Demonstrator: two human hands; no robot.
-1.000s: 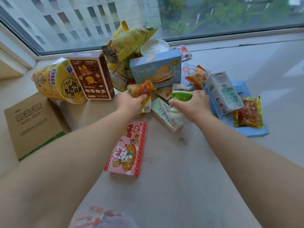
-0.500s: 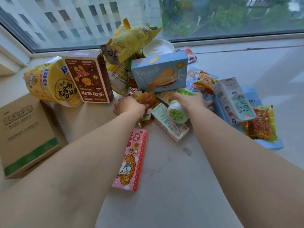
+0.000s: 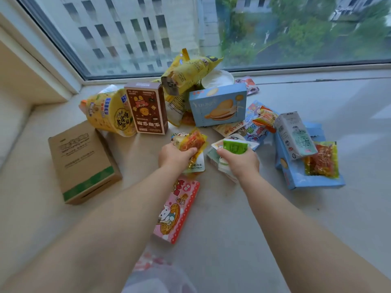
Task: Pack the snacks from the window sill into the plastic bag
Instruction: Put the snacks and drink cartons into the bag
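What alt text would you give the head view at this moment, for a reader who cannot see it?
Two bare arms reach over a window sill strewn with snacks: the left hand grips a small orange-and-yellow snack packet and the right hand grips a green-topped cup. A pink biscuit box lies nearest; a blue biscuit box stands behind.

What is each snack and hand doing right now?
left hand: grips orange snack packets
right hand: grips green-lidded cup
brown box: standing upright
blue cookie box: standing on edge
pink box: lying flat
milk carton: tilted, resting on blue packet
cardboard box: lying flat, closed
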